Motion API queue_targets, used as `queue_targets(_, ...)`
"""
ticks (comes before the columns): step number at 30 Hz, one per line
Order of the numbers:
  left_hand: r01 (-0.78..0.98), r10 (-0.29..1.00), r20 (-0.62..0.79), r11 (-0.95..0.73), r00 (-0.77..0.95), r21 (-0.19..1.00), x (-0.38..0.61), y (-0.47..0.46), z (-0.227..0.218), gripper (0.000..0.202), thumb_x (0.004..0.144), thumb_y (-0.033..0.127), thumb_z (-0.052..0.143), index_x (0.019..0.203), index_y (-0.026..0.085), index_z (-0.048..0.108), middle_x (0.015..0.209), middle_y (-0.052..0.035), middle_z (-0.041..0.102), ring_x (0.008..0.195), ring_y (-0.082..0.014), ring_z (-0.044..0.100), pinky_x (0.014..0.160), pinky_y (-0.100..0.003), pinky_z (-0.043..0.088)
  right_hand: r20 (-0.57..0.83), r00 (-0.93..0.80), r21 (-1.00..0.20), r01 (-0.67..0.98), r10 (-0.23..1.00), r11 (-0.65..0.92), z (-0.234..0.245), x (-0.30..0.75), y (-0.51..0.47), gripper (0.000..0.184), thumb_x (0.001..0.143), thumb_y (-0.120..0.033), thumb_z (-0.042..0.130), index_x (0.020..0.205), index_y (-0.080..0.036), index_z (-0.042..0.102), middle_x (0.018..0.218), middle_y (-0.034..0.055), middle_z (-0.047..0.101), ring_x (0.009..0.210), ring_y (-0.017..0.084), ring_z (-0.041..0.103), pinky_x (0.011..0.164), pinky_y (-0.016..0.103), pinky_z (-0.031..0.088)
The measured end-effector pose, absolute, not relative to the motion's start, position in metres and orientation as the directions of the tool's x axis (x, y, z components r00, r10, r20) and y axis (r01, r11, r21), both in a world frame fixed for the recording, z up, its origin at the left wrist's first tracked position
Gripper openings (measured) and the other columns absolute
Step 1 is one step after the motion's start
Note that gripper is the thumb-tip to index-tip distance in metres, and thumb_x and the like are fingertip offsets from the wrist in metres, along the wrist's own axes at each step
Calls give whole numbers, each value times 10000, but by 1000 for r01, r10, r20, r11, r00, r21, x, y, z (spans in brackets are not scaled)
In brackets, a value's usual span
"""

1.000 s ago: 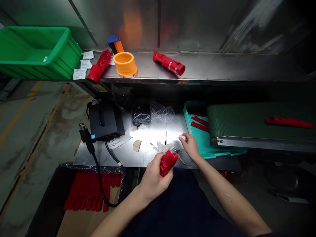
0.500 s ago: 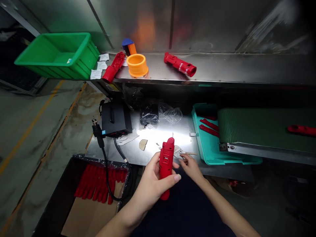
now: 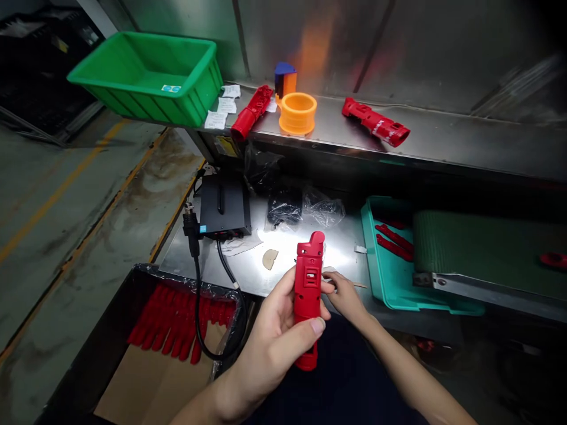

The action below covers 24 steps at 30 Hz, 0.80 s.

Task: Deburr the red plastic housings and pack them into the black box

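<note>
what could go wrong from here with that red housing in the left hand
The red plastic housing sits in the left hand alone, near the edge of the steel table, so it might slip and fall. The black power cable loops down off the table near the left forearm and could snag it. The right hand seems to pinch something too small to make out, which could be dropped.

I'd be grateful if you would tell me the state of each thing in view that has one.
Left hand, gripping the red plastic housing upright.
Right hand, curled, holding a thin tan stick.
Orange plastic ring, standing on end on the steel shelf.
Teal tray, holding red plastic strips.
Cardboard box, open, holding red parts.
</note>
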<state>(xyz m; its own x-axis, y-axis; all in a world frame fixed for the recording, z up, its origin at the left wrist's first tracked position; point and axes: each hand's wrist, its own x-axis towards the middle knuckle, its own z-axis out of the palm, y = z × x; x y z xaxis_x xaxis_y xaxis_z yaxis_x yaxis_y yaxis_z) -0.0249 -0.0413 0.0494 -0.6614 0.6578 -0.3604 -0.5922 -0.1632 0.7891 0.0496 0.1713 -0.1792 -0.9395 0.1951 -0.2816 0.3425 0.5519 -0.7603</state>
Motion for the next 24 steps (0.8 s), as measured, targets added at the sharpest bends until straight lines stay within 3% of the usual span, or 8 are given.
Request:
queue_targets(6,-564,627,-365,-145,-688,813,-43,-63,46,397,938,248,664,1329,236,596,1077,-60,662,948,-193,636,892,-304,534,-236,-952,-755,305,193,581,-175,35,148,289,1010,-383,605,1194,-163,637,1150,74,675,930,191,668,870,408,565)
queue_targets(13,-606,690,-401,-69,-603,793,-70,-75,41,481,948,283,661,1410,250,532,1110,-67,671,892,-182,654,851,-291,544,-221,-924,-744,367,313,559,-163,30,137,262,1019,-401,584,942,-162,657,888,15,677,788,157,644,795,356,547)
queue_targets(20,-572,706,-350,-95,-616,815,-80,-53,41,412,940,284,669,1342,243,587,1113,-58,670,886,-177,643,845,-288,553,-210,-913,-751,379,349,541,-161,36,142,220,1002,-348,553,1042,-167,672,1023,71,693,912,204,669,821,367,540)
queue_targets(24,-569,681,-364,-95,-635,817,-68,-30,46,452,926,291,681,1362,224,579,1154,-84,681,876,-190,660,859,-327,567,-221,-918,-767,373,330,522,-159,37,166,221,984,-318,538,1061,-167,680,1025,78,701,852,197,669,793,358,536)
